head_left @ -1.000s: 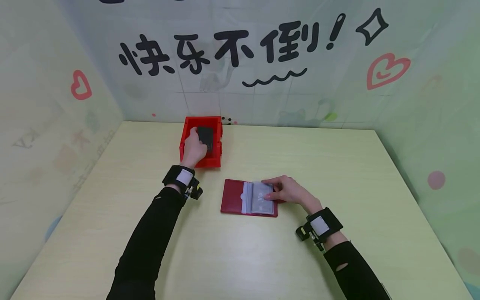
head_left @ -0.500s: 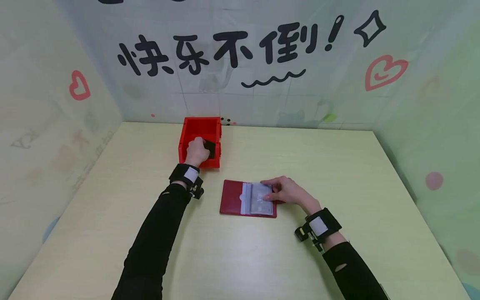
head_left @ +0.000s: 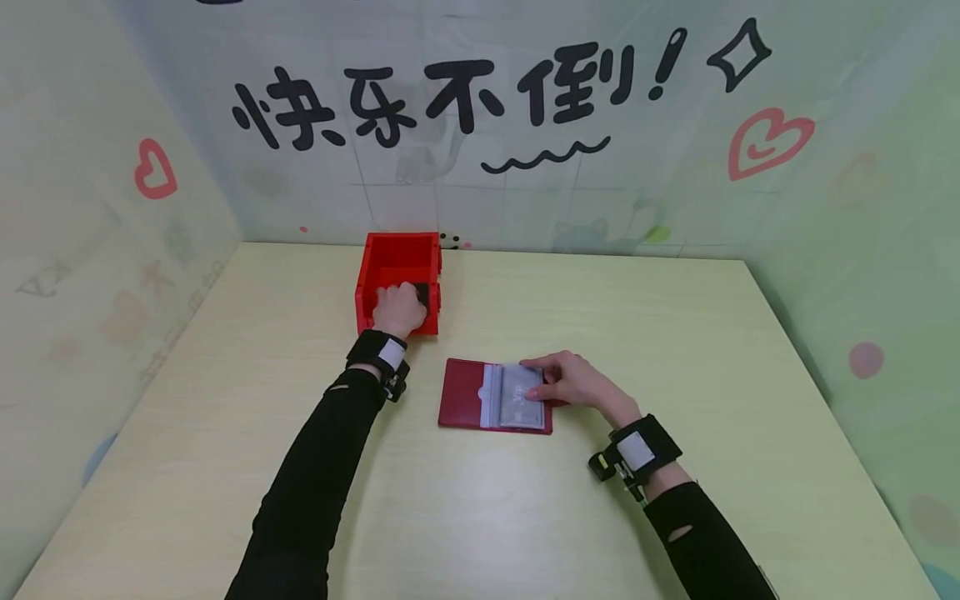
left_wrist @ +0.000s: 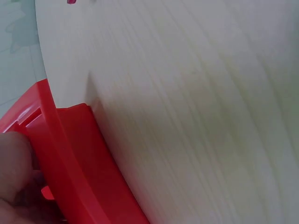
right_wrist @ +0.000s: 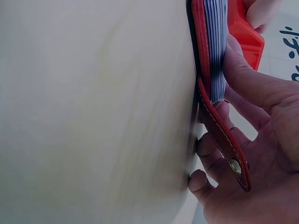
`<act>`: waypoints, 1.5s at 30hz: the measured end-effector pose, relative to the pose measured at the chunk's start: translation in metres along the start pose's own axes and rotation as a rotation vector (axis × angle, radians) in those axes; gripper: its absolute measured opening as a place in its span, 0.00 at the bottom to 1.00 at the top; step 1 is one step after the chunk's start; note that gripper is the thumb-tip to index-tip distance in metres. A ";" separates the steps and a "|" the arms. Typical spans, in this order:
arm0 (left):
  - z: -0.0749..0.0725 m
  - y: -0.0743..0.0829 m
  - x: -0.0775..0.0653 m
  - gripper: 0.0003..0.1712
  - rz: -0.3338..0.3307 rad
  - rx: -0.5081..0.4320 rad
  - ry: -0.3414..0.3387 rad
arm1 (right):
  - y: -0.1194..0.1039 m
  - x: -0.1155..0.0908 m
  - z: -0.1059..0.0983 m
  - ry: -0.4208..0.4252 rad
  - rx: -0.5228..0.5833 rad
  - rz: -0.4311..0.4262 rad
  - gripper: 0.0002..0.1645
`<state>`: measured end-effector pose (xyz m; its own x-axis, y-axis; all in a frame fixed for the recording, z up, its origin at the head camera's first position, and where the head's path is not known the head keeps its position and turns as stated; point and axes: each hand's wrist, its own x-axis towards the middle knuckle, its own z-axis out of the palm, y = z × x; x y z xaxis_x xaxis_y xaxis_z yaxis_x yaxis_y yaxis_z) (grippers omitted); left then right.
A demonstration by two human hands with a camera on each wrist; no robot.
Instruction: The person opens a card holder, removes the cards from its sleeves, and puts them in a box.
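We see the right hand (head_left: 573, 380) with its grip nearly closed, pinching the clear pages (head_left: 514, 398) of the open red card holder (head_left: 461, 396), which lies on the tabletop (head_left: 465, 517). The left hand (head_left: 399, 310) has its fingers curled inside the red bin (head_left: 401, 248), beside a dark thing (head_left: 423, 292) mostly hidden from us; we cannot tell whether that grip holds it. Our left wrist view cuts that hand off.

Dark item (head_left: 423, 293) in red bin (head_left: 397, 271) mostly hidden by L grip (head_left: 400, 311), itself cut off in L-wrist view; card holder's (head_left: 517, 410) txt can't be read.
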<state>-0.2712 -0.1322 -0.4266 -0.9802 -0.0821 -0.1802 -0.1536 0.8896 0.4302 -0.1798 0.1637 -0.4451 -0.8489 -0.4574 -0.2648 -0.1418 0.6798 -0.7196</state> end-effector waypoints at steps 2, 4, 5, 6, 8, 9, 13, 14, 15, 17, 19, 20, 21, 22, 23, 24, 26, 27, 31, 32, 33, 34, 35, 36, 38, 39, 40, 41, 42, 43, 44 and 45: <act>0.000 0.000 0.000 0.19 -0.004 0.007 -0.015 | 0.000 0.000 0.000 -0.002 0.000 0.000 0.33; -0.001 0.000 0.000 0.19 -0.011 0.011 -0.032 | 0.000 0.000 0.000 -0.003 0.002 -0.001 0.33; -0.001 0.000 -0.001 0.19 -0.015 0.011 -0.039 | -0.001 0.000 0.000 -0.003 0.002 -0.001 0.33; -0.002 0.001 -0.001 0.20 -0.019 0.014 -0.046 | -0.001 0.000 0.000 -0.003 0.002 -0.001 0.33; -0.002 0.002 -0.003 0.20 -0.025 0.020 -0.058 | -0.001 0.000 0.000 -0.002 -0.001 0.000 0.33; -0.003 0.002 -0.003 0.20 -0.026 0.024 -0.062 | -0.001 0.000 0.000 -0.002 -0.001 0.000 0.33; -0.004 0.003 -0.006 0.21 -0.018 0.038 -0.070 | 0.000 0.001 0.001 -0.002 -0.004 0.005 0.33; -0.004 0.003 -0.007 0.20 -0.007 0.043 -0.066 | 0.001 0.001 0.002 -0.002 -0.002 0.009 0.33; -0.005 0.003 -0.008 0.20 0.007 0.046 -0.059 | 0.001 0.001 0.002 -0.002 -0.003 0.009 0.33; -0.005 0.002 -0.009 0.17 0.054 0.051 -0.028 | 0.001 0.001 0.002 -0.002 -0.007 0.009 0.33; -0.006 0.001 -0.012 0.14 0.111 0.047 0.022 | 0.001 0.001 0.002 -0.002 -0.006 0.009 0.33; -0.006 0.000 -0.013 0.13 0.143 0.045 0.052 | 0.000 0.000 0.002 -0.001 -0.006 0.010 0.33; -0.006 0.000 -0.016 0.12 0.175 0.042 0.085 | 0.000 0.000 0.001 -0.001 -0.008 0.004 0.33; -0.006 -0.001 -0.019 0.13 0.204 0.038 0.119 | 0.000 0.000 0.001 0.001 -0.010 0.005 0.33; -0.007 -0.001 -0.022 0.14 0.231 0.031 0.151 | 0.000 0.000 0.000 0.002 -0.012 0.002 0.33; -0.007 -0.001 -0.026 0.15 0.256 0.024 0.180 | 0.000 0.000 0.000 0.003 -0.010 0.005 0.33; -0.007 -0.001 -0.035 0.20 0.312 0.001 0.232 | 0.000 -0.001 -0.001 0.006 -0.010 0.007 0.33; -0.006 0.001 -0.040 0.22 0.339 -0.021 0.248 | 0.000 -0.001 -0.001 0.007 -0.012 0.004 0.33; -0.001 0.008 -0.062 0.22 0.450 -0.110 0.212 | 0.001 -0.002 -0.002 0.007 -0.009 0.009 0.33; 0.002 0.011 -0.068 0.22 0.476 -0.126 0.170 | 0.001 -0.002 -0.002 0.006 -0.012 0.008 0.33; 0.005 0.013 -0.073 0.22 0.501 -0.141 0.117 | 0.002 -0.002 -0.002 0.004 -0.016 0.007 0.33; 0.009 0.015 -0.077 0.23 0.525 -0.150 0.056 | 0.002 -0.002 -0.002 0.003 -0.017 0.007 0.34; 0.013 0.017 -0.081 0.25 0.545 -0.155 -0.012 | 0.003 -0.002 -0.003 0.001 -0.022 0.002 0.34; 0.018 0.019 -0.083 0.27 0.565 -0.156 -0.081 | 0.003 -0.002 -0.003 0.000 -0.024 -0.003 0.34; 0.027 0.022 -0.087 0.35 0.596 -0.142 -0.208 | 0.003 -0.002 -0.004 -0.001 -0.028 -0.014 0.33; 0.031 0.024 -0.088 0.38 0.610 -0.130 -0.259 | 0.002 -0.002 -0.004 0.000 -0.030 -0.020 0.33; 0.036 0.025 -0.088 0.42 0.622 -0.114 -0.298 | 0.002 -0.002 -0.004 0.001 -0.032 -0.027 0.33; 0.040 0.026 -0.088 0.45 0.630 -0.099 -0.325 | 0.001 -0.002 -0.003 0.003 -0.034 -0.033 0.33; 0.043 0.027 -0.089 0.48 0.638 -0.083 -0.345 | 0.001 -0.002 -0.003 0.006 -0.036 -0.042 0.33; 0.046 0.028 -0.089 0.51 0.641 -0.066 -0.356 | 0.001 -0.002 -0.003 0.008 -0.037 -0.048 0.33; 0.049 0.028 -0.089 0.53 0.646 -0.053 -0.362 | 0.000 -0.002 -0.002 0.011 -0.043 -0.054 0.33; 0.051 0.028 -0.088 0.54 0.651 -0.039 -0.364 | 0.000 -0.002 -0.001 0.015 -0.049 -0.061 0.34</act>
<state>-0.1827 -0.0772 -0.4437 -0.7724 0.6155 -0.1567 0.4324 0.6904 0.5800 -0.1792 0.1652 -0.4437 -0.8454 -0.4904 -0.2119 -0.2179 0.6787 -0.7014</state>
